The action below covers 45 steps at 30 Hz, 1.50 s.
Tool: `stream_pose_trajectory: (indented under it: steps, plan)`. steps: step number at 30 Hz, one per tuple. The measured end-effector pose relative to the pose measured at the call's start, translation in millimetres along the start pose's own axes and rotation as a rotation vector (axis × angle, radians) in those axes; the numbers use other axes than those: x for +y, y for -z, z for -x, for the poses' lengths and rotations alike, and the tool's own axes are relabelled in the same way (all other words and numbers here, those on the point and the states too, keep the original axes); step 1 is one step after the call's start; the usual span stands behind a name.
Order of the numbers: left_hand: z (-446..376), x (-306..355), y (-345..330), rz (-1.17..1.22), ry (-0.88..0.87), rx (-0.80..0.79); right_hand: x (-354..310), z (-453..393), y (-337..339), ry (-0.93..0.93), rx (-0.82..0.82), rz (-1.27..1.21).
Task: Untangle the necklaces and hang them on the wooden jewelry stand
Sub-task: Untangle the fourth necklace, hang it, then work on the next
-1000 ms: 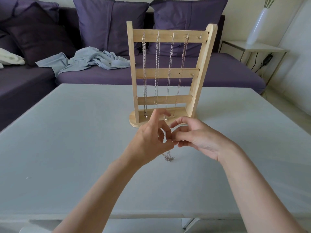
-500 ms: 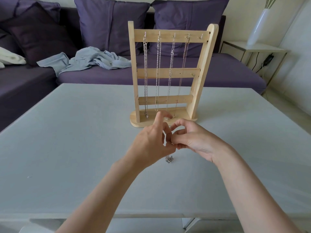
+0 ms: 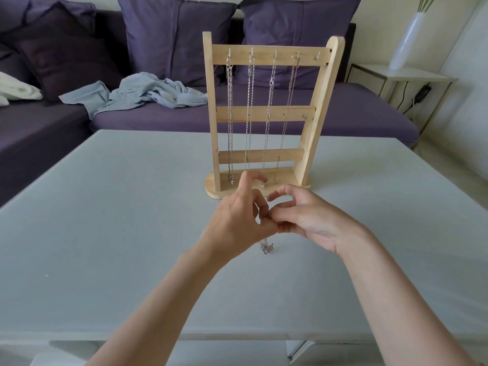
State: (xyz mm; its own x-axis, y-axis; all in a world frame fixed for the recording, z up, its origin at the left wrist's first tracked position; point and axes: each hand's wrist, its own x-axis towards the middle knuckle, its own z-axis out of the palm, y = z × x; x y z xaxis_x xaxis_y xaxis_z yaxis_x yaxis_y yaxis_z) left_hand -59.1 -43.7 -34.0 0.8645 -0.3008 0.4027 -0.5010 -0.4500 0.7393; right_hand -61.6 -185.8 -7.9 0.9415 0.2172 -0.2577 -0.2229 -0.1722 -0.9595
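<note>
So both hands meet right in the middle, just above the grey counter (image 3: 105,207). The left hand (image 3: 235,220) comes in from 7 o'clock and the right hand (image 3: 311,220) from 5 o'clock, and their fingertips touch at the centre, where they pinch the last necklace (image 3: 266,247) between them. Left thumb and a curled finger are closed on the chain while the index finger sticks up loose; the right hand's fingers are curled in, pinching the same bit of chain (the exact spot is hidden behind the knuckles, so I can't tell which fingers do the work). Below the hands a little silver bunch with a pendant dangles down, at or just above the counter surface, can't tell if it touches. At 12 o'clock from the hands, just beyond them, stands the wooden jewelry stand (image 3: 266,113), upright on its oval base, three crossbars. Four hung necklaces (image 3: 249,114) drape straight down from the top-bar hooks, side by side, and the hook at the far right (image 3: 317,57) is bare. Behind the counter there's a purple sofa (image 3: 158,120) with a crumpled light blue cloth (image 3: 142,93) at 10 o'clock, and a white vase (image 3: 406,40) on a side table (image 3: 420,75) at 2 o'clock.
</note>
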Motion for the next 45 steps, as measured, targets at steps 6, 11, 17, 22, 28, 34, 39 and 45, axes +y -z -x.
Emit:
stream_pose_trajectory:
  steps: [6, 11, 17, 22, 28, 34, 39, 45]
  plan:
    - [-3.1, 2.9, 0.1, 0.172, 0.122, 0.049, -2.4, 1.2, 0.5, 0.043, 0.014, -0.066]
    - [-9.6, 3.5, 11.2, 0.62, 0.414, 0.117, -9.2, 3.4, 6.3, 0.258, 0.113, -0.074]
    - [-12.5, -1.5, 21.4, 0.594, 0.55, 0.145, -0.3, -4.7, 0.2, 0.252, 0.076, 0.33]
    - [-1.2, -19.6, 14.1, -0.035, 0.515, -0.207, 29.7, -15.9, -17.1, 0.163, -0.002, 0.916]
    - [15.0, -30.3, -0.8, -0.406, 0.274, -0.342, 38.3, -18.5, -22.0, 0.185, 0.054, 0.985]
    - [12.5, -30.5, -0.7, -0.397, 0.279, -0.322, 38.1, -19.2, -18.9, 0.138, 0.066, 0.897]
    - [7.4, -29.5, 1.4, -0.248, 0.388, -0.348, 37.8, -19.7, -24.2, 0.17, 0.039, 0.936]
    - [-7.9, -11.7, 19.5, 0.415, 0.655, -0.1, 15.1, -13.2, -11.1, 0.289, 0.138, 0.535]
